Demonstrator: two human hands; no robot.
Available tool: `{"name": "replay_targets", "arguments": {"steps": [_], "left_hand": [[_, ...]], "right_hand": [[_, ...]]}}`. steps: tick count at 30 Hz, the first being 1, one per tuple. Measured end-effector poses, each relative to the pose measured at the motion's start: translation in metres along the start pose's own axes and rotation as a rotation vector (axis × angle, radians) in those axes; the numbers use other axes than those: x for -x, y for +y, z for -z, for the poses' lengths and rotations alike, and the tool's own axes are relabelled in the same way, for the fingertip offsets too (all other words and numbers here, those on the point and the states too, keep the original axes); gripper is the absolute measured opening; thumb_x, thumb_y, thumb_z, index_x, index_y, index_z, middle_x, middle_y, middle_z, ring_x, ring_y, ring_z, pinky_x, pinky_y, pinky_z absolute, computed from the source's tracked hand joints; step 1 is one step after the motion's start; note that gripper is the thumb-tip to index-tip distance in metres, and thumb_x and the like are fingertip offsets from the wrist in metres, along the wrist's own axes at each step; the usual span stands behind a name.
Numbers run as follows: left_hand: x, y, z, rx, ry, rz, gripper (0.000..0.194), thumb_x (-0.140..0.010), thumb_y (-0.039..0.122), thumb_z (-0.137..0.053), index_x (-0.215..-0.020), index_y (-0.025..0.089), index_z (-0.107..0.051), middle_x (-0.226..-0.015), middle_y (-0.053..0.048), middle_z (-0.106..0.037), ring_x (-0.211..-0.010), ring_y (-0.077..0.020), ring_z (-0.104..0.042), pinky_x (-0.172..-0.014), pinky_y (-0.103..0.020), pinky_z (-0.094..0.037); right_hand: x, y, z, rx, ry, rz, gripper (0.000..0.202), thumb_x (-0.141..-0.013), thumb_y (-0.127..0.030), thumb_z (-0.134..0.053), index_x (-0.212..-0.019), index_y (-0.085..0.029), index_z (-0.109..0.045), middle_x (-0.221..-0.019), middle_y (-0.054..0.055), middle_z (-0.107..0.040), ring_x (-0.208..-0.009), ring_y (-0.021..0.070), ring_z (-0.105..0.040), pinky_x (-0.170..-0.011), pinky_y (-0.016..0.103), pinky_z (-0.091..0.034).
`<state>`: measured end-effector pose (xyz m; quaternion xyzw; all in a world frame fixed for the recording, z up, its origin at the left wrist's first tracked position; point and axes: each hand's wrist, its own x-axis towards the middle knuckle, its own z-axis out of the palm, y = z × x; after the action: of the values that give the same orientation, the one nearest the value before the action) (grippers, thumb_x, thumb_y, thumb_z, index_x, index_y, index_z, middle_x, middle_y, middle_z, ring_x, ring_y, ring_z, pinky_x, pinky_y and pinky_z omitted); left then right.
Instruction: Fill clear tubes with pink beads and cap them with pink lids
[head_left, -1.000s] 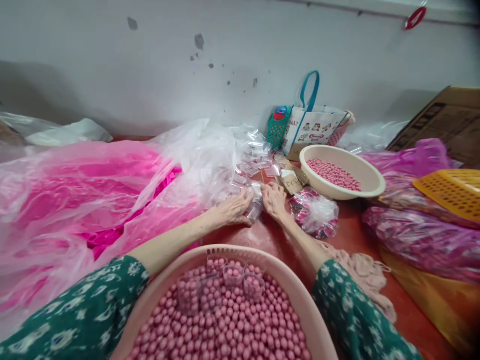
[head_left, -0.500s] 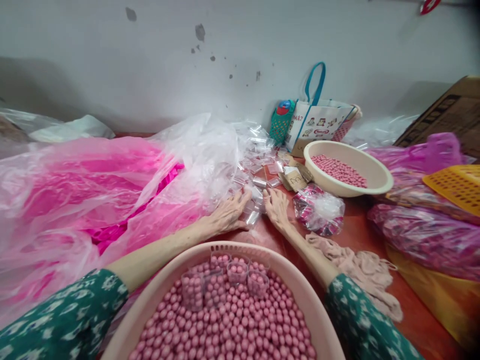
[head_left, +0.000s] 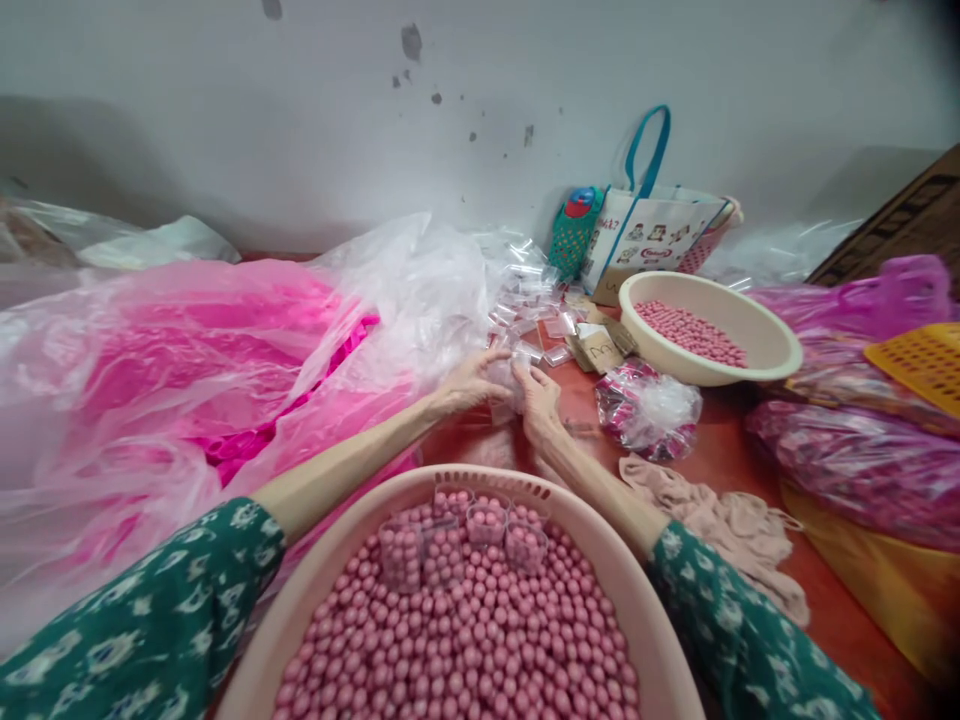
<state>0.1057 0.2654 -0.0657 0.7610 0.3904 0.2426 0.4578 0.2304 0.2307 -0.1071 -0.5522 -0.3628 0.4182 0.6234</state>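
Note:
Beyond the large basin (head_left: pixel 271 600), my left hand (head_left: pixel 475 384) and my right hand (head_left: pixel 538 398) are closed from either side around clear plastic containers (head_left: pixel 504 385). How many they hold I cannot make out. Pink beads (head_left: pixel 480 630) fill the basin just in front of me. Near its far rim, several clear containers filled with beads (head_left: pixel 401 550) rest on the loose ones. More clear containers (head_left: pixel 536 312) lie scattered on the floor behind my hands.
A cream bowl (head_left: pixel 784 358) with pink beads stands at the right, beside a tied plastic bag (head_left: pixel 652 410) and a beige cloth (head_left: pixel 720 525). Pink material in clear plastic sheeting (head_left: pixel 202 350) spreads over the left. A tote bag (head_left: pixel 652 235) leans near the wall.
Both hands were resting flat among the containers on the floor. They have come closer together and now grip clear containers between them. The view has shifted slightly.

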Motion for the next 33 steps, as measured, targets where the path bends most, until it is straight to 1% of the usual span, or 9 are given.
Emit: {"name": "replay_targets", "arguments": {"steps": [6, 10, 15, 18, 21, 26, 29, 31, 33], "left_hand": [[0.004, 0.044, 0.002, 0.204, 0.072, 0.108, 0.031, -0.09, 0.03, -0.054, -0.118, 0.015, -0.053, -0.116, -0.009, -0.058, -0.096, -0.0212, -0.061, -0.079, -0.041, -0.053], [0.027, 0.082, 0.011, 0.278, 0.131, 0.076, 0.049, -0.08, 0.008, -0.06, -0.126, 0.013, -0.046, -0.096, -0.003, -0.062, -0.07, -0.0122, -0.062, -0.07, -0.031, -0.054], [0.102, 0.133, 0.017, 0.281, 0.127, 0.05, 0.055, -0.073, 0.005, -0.059, -0.127, 0.014, -0.05, -0.074, 0.002, -0.063, -0.057, -0.0096, -0.059, -0.061, -0.025, -0.054], [0.167, 0.147, 0.015, 0.16, 0.098, 0.014, 0.05, -0.079, 0.012, -0.057, -0.128, 0.023, -0.051, -0.099, -0.003, -0.069, -0.084, -0.0188, -0.066, -0.071, -0.032, -0.058], [0.234, 0.137, 0.01, -0.14, 0.141, -0.061, 0.055, -0.078, 0.023, -0.065, -0.129, 0.034, -0.05, -0.131, -0.003, -0.057, -0.117, -0.0271, -0.055, -0.093, -0.04, -0.052], [0.316, 0.082, 0.007, -0.372, -0.202, -0.045, 0.073, -0.084, 0.022, -0.055, -0.144, 0.043, -0.018, -0.142, 0.002, -0.046, -0.123, -0.0247, -0.051, -0.089, -0.036, -0.055], [0.335, 0.059, 0.006, -0.406, -0.203, 0.006, 0.073, -0.084, 0.025, -0.056, -0.144, 0.041, -0.017, -0.146, 0.001, -0.039, -0.127, -0.0277, -0.047, -0.093, -0.041, -0.052], [0.337, 0.058, 0.005, -0.389, -0.178, 0.045, 0.07, -0.087, 0.026, -0.051, -0.146, 0.039, -0.015, -0.148, 0.0, -0.035, -0.129, -0.0268, -0.043, -0.096, -0.041, -0.049], [0.335, 0.063, 0.004, -0.354, -0.143, 0.049, 0.065, -0.09, 0.023, -0.045, -0.146, 0.037, -0.016, -0.147, -0.001, -0.038, -0.13, -0.0245, -0.043, -0.098, -0.038, -0.047]], "right_hand": [[-0.008, -0.042, -0.01, -0.228, -0.071, -0.214, 0.03, -0.09, -0.032, -0.055, -0.115, -0.015, -0.055, -0.113, 0.008, -0.059, -0.093, 0.0192, -0.061, -0.078, 0.039, -0.053], [0.013, -0.084, -0.007, -0.356, -0.12, -0.247, 0.016, -0.091, -0.024, -0.053, -0.101, -0.013, -0.06, -0.096, 0.004, -0.064, -0.079, 0.0148, -0.063, -0.071, 0.033, -0.054], [0.095, -0.127, 0.003, -0.468, -0.241, -0.24, 0.013, -0.087, -0.018, -0.053, -0.093, -0.017, -0.065, -0.088, 0.002, -0.069, -0.078, 0.0167, -0.064, -0.072, 0.033, -0.054], [0.16, -0.136, 0.013, -0.498, -0.374, -0.292, 0.017, -0.084, -0.024, -0.061, -0.099, -0.019, -0.067, -0.095, 0.004, -0.07, -0.084, 0.0189, -0.065, -0.078, 0.035, -0.053], [0.213, -0.129, 0.025, -0.478, -0.539, -0.391, 0.025, -0.084, -0.029, -0.061, -0.109, -0.026, -0.066, -0.102, 0.003, -0.069, -0.089, 0.0196, -0.065, -0.082, 0.036, -0.051], [0.249, -0.112, 0.057, 0.115, -0.825, -0.267, 0.04, -0.075, -0.036, -0.071, -0.115, -0.031, -0.064, -0.115, 0.003, -0.064, -0.106, 0.0256, -0.058, -0.091, 0.04, -0.045], [0.23, -0.118, 0.075, 0.461, -0.671, 0.041, 0.045, -0.074, -0.036, -0.073, -0.117, -0.033, -0.061, -0.128, 0.001, -0.057, -0.12, 0.0254, -0.049, -0.099, 0.039, -0.04], [0.197, -0.124, 0.082, 0.603, -0.611, 0.183, 0.017, -0.084, -0.035, -0.06, -0.099, -0.03, -0.068, -0.101, 0.002, -0.069, -0.094, 0.0221, -0.062, -0.082, 0.036, -0.049], [0.152, -0.122, 0.084, 0.728, -0.476, 0.304, 0.014, -0.086, -0.031, -0.057, -0.09, -0.024, -0.069, -0.087, 0.002, -0.069, -0.08, 0.0204, -0.063, -0.073, 0.034, -0.05]]}}
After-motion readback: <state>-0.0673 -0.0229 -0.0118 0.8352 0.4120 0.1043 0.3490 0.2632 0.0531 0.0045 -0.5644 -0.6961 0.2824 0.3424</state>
